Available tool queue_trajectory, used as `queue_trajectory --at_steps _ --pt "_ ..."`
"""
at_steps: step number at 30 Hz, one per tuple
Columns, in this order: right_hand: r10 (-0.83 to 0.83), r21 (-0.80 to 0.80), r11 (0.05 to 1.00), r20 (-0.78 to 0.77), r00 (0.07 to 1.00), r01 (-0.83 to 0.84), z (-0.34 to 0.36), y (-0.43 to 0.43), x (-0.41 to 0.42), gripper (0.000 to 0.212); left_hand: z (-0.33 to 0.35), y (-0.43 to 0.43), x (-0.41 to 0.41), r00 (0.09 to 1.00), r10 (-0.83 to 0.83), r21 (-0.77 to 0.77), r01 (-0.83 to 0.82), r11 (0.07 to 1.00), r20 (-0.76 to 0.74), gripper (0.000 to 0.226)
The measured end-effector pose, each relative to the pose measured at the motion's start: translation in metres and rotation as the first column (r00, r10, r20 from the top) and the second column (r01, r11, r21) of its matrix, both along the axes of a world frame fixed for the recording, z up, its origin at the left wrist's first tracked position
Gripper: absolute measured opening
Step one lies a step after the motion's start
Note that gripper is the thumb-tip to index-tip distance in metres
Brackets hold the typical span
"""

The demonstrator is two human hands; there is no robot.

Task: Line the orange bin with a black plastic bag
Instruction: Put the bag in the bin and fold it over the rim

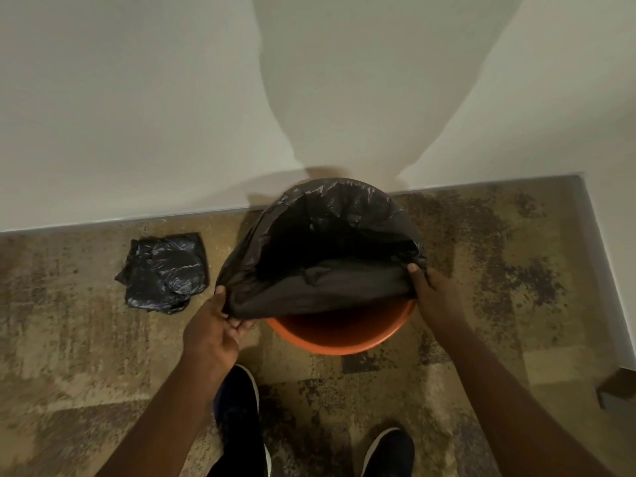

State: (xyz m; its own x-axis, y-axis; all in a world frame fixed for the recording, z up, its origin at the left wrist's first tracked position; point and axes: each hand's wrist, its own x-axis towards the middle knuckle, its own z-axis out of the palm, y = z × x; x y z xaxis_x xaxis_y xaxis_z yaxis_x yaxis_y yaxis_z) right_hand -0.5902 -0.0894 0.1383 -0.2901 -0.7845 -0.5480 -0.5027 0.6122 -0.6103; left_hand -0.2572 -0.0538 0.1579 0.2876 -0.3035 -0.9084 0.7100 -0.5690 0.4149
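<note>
The orange bin (pixel 339 339) stands on the floor against the wall, straight in front of me. A black plastic bag (pixel 330 235) hangs open in its mouth. The bag's far edge is folded over the bin's far rim and left side, while its near edge stretches across the opening and leaves the near orange rim bare. My left hand (pixel 215 327) pinches the bag's near left corner outside the rim. My right hand (pixel 432 292) grips the near right corner, thumb on top of the plastic.
A crumpled pile of other black bags (pixel 165 271) lies on the mottled brown floor to the left of the bin. A pale wall runs behind, with a corner and skirting at the right. My two dark shoes (pixel 237 411) stand just below the bin.
</note>
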Motion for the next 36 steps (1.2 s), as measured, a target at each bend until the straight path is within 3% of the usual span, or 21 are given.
queue_trajectory --at_steps 6,10,15,22,26,28,29,30,32,33,34,36 --pt "-0.005 0.007 1.000 0.011 1.000 0.005 -0.002 0.001 0.001 0.043 -0.002 0.022 -0.015 0.971 -0.226 0.051 0.222 0.974 0.080 0.023" --pt "-0.054 0.047 0.998 0.068 0.996 0.051 -0.005 0.001 0.001 0.043 -0.017 0.030 -0.025 0.973 -0.231 0.045 0.229 0.972 0.030 0.017" --pt "-0.130 0.088 0.989 0.175 0.976 0.116 -0.009 0.003 -0.003 0.048 -0.042 0.019 -0.032 0.978 -0.201 0.173 0.189 0.967 0.055 0.017" --pt "-0.164 0.132 0.982 0.241 0.956 0.135 -0.013 0.008 -0.009 0.055 -0.071 0.027 -0.055 0.894 -0.445 0.242 0.423 0.873 0.043 0.022" --pt "-0.160 0.157 0.980 0.250 0.955 0.123 -0.012 0.010 -0.009 0.055 -0.057 0.044 -0.057 0.901 -0.378 0.301 0.308 0.902 0.211 0.023" --pt "-0.145 0.154 0.982 0.255 0.956 0.107 -0.010 0.010 -0.009 0.053 -0.039 0.053 -0.054 0.789 -0.360 0.265 0.257 0.929 0.498 0.020" --pt "-0.137 0.155 0.983 0.253 0.958 0.099 -0.009 0.010 -0.009 0.054 -0.026 0.056 -0.053 0.646 -0.379 0.208 0.328 0.922 0.663 0.020" --pt "-0.128 0.160 0.983 0.243 0.962 0.090 -0.009 0.010 -0.008 0.055 -0.014 0.056 -0.054 0.459 -0.376 0.144 0.463 0.875 0.805 0.018" --pt "-0.118 0.171 0.982 0.227 0.967 0.079 -0.008 0.011 -0.008 0.058 0.003 0.055 -0.063 0.107 -0.306 0.133 0.734 0.666 0.946 0.014" --pt "-0.119 0.170 0.982 0.230 0.966 0.080 -0.008 0.012 -0.009 0.057 0.006 0.054 -0.069 0.021 -0.280 0.157 0.787 0.596 0.960 0.015" --pt "-0.119 0.172 0.982 0.238 0.964 0.079 -0.007 0.013 -0.009 0.057 0.007 0.052 -0.075 0.015 -0.285 0.160 0.798 0.581 0.958 0.016" --pt "-0.115 0.175 0.982 0.253 0.961 0.072 -0.006 0.014 -0.009 0.057 0.006 0.049 -0.080 0.151 -0.350 0.128 0.741 0.659 0.924 0.016"
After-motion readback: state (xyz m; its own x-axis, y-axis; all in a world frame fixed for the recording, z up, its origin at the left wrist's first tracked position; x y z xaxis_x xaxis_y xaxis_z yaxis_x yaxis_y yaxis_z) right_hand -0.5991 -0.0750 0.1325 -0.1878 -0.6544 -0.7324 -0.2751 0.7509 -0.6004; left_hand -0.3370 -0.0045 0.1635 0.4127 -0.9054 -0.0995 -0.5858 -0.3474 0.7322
